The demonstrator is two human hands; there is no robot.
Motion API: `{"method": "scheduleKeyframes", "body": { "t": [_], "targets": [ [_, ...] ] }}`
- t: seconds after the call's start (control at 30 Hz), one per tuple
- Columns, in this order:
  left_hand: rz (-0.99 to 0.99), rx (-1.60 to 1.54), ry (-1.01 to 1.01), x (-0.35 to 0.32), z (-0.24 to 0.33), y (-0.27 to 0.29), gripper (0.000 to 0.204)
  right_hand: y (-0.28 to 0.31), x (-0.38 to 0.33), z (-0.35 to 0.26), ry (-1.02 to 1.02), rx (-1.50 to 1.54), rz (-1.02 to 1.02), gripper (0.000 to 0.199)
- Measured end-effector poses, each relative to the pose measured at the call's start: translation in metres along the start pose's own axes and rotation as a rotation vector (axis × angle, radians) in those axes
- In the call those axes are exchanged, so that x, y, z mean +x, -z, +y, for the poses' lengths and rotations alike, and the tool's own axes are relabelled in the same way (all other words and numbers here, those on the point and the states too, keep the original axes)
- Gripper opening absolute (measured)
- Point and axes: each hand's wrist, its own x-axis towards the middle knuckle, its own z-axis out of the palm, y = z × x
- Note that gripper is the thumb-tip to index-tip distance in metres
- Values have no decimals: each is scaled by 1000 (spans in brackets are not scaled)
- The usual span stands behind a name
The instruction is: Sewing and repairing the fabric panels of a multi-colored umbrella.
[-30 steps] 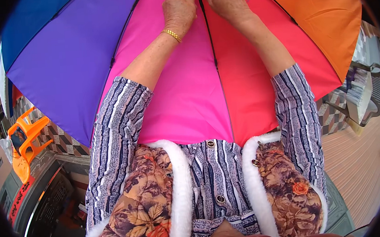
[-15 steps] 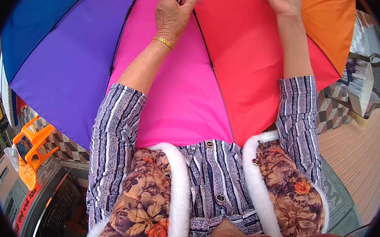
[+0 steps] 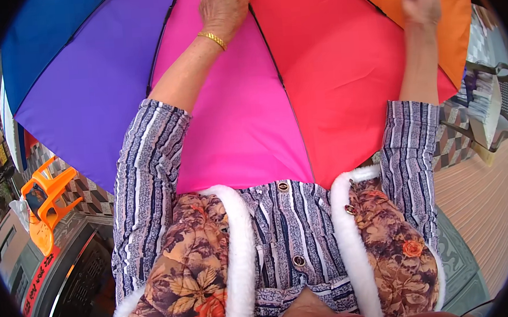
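An open umbrella (image 3: pixel 233 118) with blue, purple, pink, red and orange panels spreads before me, its black ribs showing on this side. At the top edge, my left hand (image 3: pixel 224 12) closes around a black umbrella rib (image 3: pixel 267 45) where the pink and red panels meet. Part of that grip is cut off by the picture's edge. A faint thin line, like a thread, runs across the red panel near the top. Over the orange panel, my right hand (image 3: pixel 421 1) is raised with its fingers pinched together. Whatever they hold is too small to make out.
An orange plastic chair (image 3: pixel 48 199) stands on patterned tiles at the left, with a dark item on it. To the right, a dark chair (image 3: pixel 500 103) carries a pale bag or box. The umbrella's lower edge reaches my chest.
My right hand has moved right, away from the left hand, and now lies over the orange panel. My left hand has shifted slightly up and left, still at the rib.
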Motion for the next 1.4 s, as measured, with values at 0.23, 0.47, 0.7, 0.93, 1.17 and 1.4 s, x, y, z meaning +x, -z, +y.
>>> {"method": "scheduleKeyframes", "body": {
  "t": [0.23,0.47,0.7,0.93,1.17,1.4],
  "targets": [
    [-282,-758,363,24,-6,-11,6,-112,-110,118,-10,-756,-566,13],
    [-282,-664,271,23,8,-18,8,-141,-102,193,-64,-480,-349,15],
    [-246,-1111,832,18,-36,-1,13,-170,-131,141,-494,-323,14,7],
    [-53,-1012,750,0,-35,-3,11,-116,-63,123,-146,451,347,7],
    [-121,-492,436,11,-4,-22,13,-62,-29,83,206,173,480,7],
    [-105,-183,332,-18,-32,-17,23,-81,-33,39,400,95,449,4]
  ]
}}
